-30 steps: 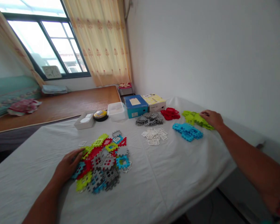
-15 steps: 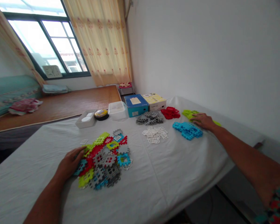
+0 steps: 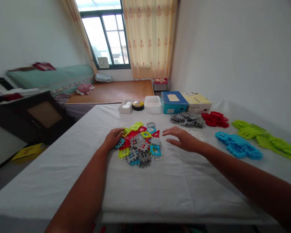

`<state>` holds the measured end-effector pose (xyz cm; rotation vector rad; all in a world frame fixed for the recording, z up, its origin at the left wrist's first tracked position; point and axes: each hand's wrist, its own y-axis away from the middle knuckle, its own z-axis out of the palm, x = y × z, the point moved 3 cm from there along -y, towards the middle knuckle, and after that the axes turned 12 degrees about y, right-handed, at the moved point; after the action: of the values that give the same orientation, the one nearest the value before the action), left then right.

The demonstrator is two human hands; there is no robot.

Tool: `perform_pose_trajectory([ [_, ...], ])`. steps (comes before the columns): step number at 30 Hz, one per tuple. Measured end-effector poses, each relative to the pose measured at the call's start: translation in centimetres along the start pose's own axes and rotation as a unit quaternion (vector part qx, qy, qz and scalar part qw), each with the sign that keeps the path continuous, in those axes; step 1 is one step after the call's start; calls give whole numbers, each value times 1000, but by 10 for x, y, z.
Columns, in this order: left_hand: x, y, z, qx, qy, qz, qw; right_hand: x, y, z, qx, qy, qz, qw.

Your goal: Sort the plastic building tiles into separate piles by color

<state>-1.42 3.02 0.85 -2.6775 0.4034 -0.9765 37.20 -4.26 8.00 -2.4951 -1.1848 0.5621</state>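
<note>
A mixed heap of toothed plastic building pieces [image 3: 138, 144] in red, grey, lime, blue and white lies on the white cloth. My left hand [image 3: 113, 137] rests at the heap's left edge, fingers stretched against the lime and blue pieces, holding nothing that I can see. Just right of the heap, my right hand [image 3: 180, 139] is open and in the air, its fingers apart and pointing left. Partly behind that hand lie white pieces [image 3: 200, 134]. Sorted piles spread to the right: grey pieces [image 3: 188, 119], red pieces [image 3: 215, 119], blue pieces [image 3: 240, 145] and lime pieces [image 3: 264, 136].
Along the table's back stand a white box with white round things [image 3: 125, 106], a round black-and-yellow tin [image 3: 138, 105], a clear plastic tub [image 3: 153, 105], a blue box [image 3: 174, 103] and a yellow box [image 3: 196, 102]. A wall borders the right side.
My right hand has left the lime pile and moved left to beside the mixed heap. The left hand stays at the heap's edge. The camera view has turned left.
</note>
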Motion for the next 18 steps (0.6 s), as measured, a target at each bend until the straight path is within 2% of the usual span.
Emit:
perform_pose_trajectory([
  [2,0,1,1,1,5,5,1000,-31,-25,29,-15,-27,-33,999],
  [4,0,2,2,2,9,5,1000,-50,-37,54,-19,-23,-35,999],
  [8,1,3,3,8,12,7,1000,-62,-37,86,4,15,-19,1000],
  [12,2,2,2,5,7,14,1000,-60,-29,91,45,13,-21,999],
  [15,2,1,2,3,8,18,1000,-59,-29,84,78,-3,-25,997],
  [18,2,1,3,4,11,22,1000,-55,-32,75,113,-21,2,993],
])
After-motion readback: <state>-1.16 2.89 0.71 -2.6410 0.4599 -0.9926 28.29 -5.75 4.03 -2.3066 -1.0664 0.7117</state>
